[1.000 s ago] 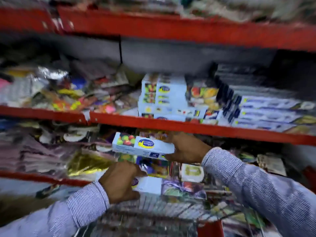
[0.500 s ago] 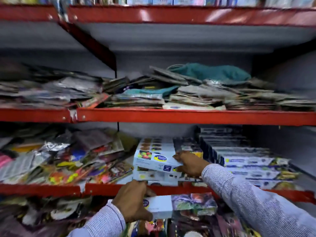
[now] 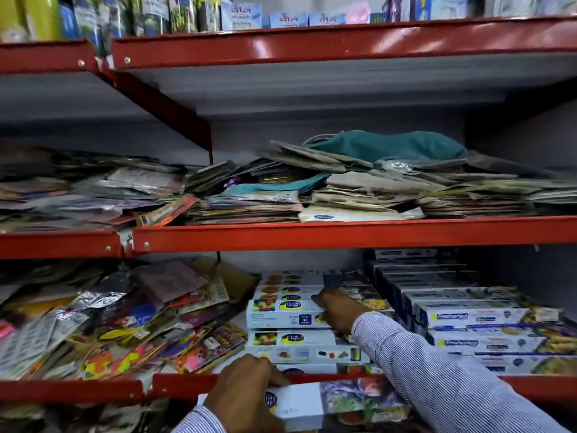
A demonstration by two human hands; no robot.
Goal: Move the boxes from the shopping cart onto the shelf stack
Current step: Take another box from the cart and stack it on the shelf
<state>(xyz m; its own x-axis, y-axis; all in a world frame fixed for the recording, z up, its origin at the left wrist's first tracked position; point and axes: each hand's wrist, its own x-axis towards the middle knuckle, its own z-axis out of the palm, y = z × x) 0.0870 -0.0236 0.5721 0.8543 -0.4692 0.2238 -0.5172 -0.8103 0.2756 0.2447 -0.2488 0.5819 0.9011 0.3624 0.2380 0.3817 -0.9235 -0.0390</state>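
A stack of long white boxes (image 3: 290, 342) with fruit pictures lies on the lower red shelf (image 3: 175, 384), middle. My right hand (image 3: 338, 309) rests on the top box (image 3: 281, 314) of that stack, fingers spread over its right end. My left hand (image 3: 243, 392) grips another white box (image 3: 337, 404) by its left end, held level just below and in front of the shelf edge. The shopping cart is out of view.
A second stack of dark-ended boxes (image 3: 474, 320) fills the shelf to the right. Loose colourful packets (image 3: 118, 317) are heaped to the left. The shelf above (image 3: 312, 234) holds flat packets and a teal cloth (image 3: 387, 145). Bottles and small boxes stand on the top shelf.
My right hand carried a box up from below and set it on top of the stack. My left hand rose with its box to the shelf edge. The view tilted upward.
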